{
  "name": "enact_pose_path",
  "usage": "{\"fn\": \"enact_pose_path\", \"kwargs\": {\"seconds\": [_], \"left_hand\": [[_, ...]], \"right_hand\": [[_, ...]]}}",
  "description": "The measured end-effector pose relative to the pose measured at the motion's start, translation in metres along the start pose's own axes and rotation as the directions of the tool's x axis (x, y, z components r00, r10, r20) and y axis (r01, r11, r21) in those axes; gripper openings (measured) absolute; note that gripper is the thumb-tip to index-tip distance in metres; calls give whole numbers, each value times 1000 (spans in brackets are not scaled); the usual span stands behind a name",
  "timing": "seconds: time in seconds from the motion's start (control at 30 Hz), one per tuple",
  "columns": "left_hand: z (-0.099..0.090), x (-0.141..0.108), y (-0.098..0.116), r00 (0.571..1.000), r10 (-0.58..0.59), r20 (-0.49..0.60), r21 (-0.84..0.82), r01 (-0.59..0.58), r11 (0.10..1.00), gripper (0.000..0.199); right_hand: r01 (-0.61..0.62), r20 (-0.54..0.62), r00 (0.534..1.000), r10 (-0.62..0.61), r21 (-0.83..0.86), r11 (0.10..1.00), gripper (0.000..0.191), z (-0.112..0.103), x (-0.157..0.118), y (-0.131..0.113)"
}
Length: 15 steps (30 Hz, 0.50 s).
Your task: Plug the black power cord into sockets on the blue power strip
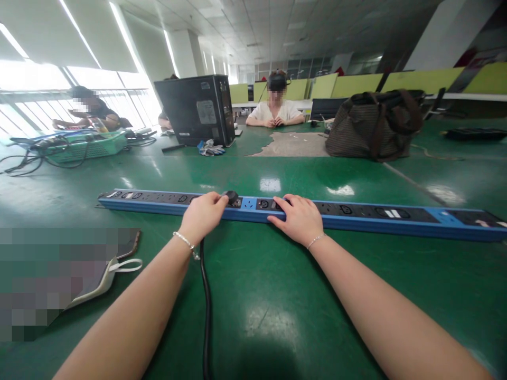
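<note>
A long blue and black power strip [249, 203] lies across the green table, its sockets facing up. My left hand [204, 214] is closed around a black plug [231, 197] at the strip, left of the blue middle socket. A black cable [206, 306] runs from under that hand toward the near edge of the view. My right hand [301, 219] rests over the strip to the right of the blue socket, fingers apart on its top and thumb at the near side. Whether the plug sits in a socket cannot be made out.
Behind the strip stand a black computer case [198, 111], gloves [211, 148], a brown bag [374, 126] and a green basket [85, 149] with cables. A bag-like item [99, 279] lies at left. Two people sit across the table.
</note>
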<state>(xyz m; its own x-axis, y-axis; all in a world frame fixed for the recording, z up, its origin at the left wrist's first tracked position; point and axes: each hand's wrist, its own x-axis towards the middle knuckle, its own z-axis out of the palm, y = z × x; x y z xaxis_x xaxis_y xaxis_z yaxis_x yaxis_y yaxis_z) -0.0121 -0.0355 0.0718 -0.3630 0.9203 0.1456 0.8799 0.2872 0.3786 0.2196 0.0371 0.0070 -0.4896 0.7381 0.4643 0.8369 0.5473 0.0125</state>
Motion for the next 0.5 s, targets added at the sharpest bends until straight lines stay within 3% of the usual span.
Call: {"fn": "enact_pose_path", "kwargs": {"seconds": [0.17,0.5], "left_hand": [[20,-4,13,998,55,24,-1,-55,998,43],[22,2,42,1000,-19,9,94,18,995,44]], "right_hand": [[-4,-15,1000,4,5,1000,57,0,-1,0],[-7,-9,1000,7,29,1000,57,-3,-1,-1]]}}
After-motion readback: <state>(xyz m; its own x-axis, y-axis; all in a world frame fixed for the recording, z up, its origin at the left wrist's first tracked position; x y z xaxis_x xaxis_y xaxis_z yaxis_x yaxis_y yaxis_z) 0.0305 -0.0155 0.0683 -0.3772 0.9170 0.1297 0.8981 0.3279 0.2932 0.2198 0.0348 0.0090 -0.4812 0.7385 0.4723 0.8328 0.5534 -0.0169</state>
